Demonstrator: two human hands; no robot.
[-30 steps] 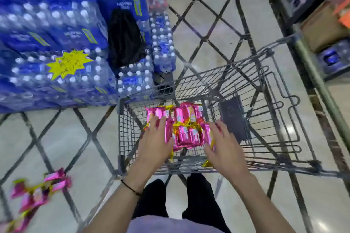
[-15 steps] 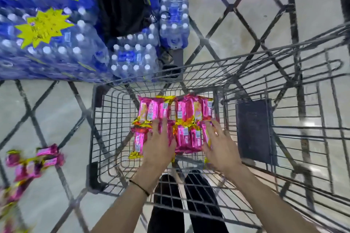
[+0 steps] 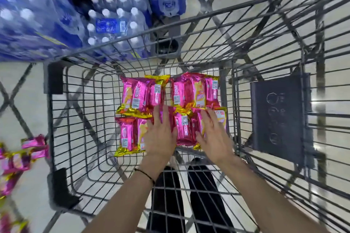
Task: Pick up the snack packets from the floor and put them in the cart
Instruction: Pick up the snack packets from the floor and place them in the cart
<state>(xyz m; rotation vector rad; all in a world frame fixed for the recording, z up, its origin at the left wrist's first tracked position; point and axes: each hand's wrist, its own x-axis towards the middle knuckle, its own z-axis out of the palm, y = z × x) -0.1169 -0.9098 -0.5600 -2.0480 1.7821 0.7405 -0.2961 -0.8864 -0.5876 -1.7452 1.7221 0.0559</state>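
Taking the cart (image 3: 56,115) as the landmark and reading from its left side across: outside its left wall, more pink and gold snack packets (image 3: 22,155) lie on the floor, blurred, so their count cannot be told. Beyond the cart's far rim stand the shrink-wrapped packs of water bottles (image 3: 115,22).

Inside the cart, on its wire bottom, the batch of snack packets (image 3: 140,96) lies flat in two rows, pushed toward the right end of the main basket. Compared with a second ago, the batch sits lower and squarer: it was held up between the hands over the basket then, and now it rests on the wires with the rows spread out.

The left hand (image 3: 161,134) lies palm down on the near row, fingers straight and slightly apart, gripping nothing. The right hand (image 3: 214,134), just to its right, is also flat and spread, its fingertips on the packets nearest the basket's inner divider. Neither hand pinches a packet; both look to be pressing or smoothing the batch.

Right of the divider, the dark folded seat flap (image 3: 278,119) is bare.

So this load looks delivered. The task is not finished, since the packets left of the cart are not yet picked up; the hands are free to go for them.
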